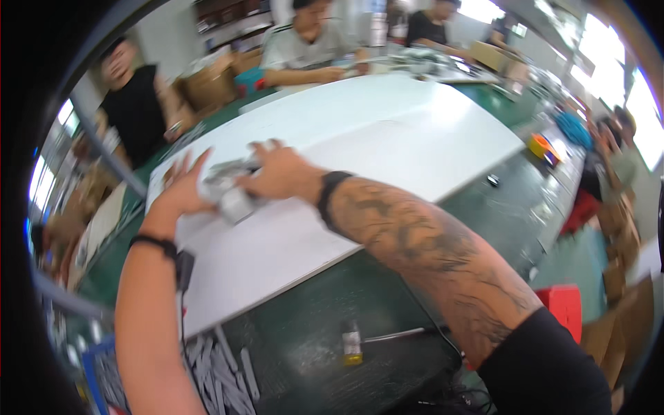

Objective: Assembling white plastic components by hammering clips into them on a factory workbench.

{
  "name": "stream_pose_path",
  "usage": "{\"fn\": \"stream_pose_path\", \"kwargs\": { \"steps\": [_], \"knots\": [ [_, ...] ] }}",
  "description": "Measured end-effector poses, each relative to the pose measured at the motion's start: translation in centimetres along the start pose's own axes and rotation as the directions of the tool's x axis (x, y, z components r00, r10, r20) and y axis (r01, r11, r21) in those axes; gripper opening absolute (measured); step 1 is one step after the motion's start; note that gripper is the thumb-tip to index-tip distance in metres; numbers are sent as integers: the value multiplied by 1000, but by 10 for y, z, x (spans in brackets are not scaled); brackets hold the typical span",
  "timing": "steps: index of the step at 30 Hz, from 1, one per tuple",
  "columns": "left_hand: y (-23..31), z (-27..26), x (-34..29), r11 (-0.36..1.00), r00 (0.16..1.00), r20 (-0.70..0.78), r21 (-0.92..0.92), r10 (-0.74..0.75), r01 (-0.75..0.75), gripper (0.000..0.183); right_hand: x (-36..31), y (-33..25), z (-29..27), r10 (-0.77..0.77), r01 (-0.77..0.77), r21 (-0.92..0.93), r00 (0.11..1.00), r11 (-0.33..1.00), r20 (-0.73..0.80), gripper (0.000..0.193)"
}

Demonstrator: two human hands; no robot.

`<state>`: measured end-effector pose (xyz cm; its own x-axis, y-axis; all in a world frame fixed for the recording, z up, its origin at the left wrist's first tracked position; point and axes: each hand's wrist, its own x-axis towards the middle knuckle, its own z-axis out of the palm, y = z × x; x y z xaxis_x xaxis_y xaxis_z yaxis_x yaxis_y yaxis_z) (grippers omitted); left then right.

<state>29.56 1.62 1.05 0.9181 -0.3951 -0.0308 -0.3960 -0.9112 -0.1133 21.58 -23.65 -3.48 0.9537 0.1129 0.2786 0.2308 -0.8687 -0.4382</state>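
Silvery-grey pieces (236, 203) are flanked on the white board (408, 145), left of centre, by left hand (181, 191) and right hand (285, 171), fingers spread; whether either grip is closed cannot be told. Nothing looks finished yet: loose grey strips (216, 373) lie untouched, lower left.

head view looks forward and down, close above the table (304, 304).

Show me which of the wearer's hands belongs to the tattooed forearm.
The right hand: dark tattoos cover much of the right forearm, while the left forearm shows none.
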Motion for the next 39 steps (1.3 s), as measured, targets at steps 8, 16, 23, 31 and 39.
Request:
{"fn": "stream_pose_path", "kwargs": {
  "steps": [8,16,23,31,39],
  "knots": [
    [54,1,-41,893,971,217,-450,103,6,150,9,45,3,-15,-28,460,996,888,90,97],
    [82,-6,-103,944,989,108,-323,105,-65,135,-31,43,-38,3,-170,615,965,770,263,89],
    [93,32,-115,845,949,-160,-432,272,-315,96,-50,26,-11,-105,41,329,978,943,181,89],
    [142,27,-164,834,915,-271,-393,298,-388,76,-135,8,-69,22,-64,174,973,983,230,84],
    [111,39,-240,889,949,-287,-389,132,-241,64,-316,15,-127,-440,438,46,888,898,132,80]
  ]
}}
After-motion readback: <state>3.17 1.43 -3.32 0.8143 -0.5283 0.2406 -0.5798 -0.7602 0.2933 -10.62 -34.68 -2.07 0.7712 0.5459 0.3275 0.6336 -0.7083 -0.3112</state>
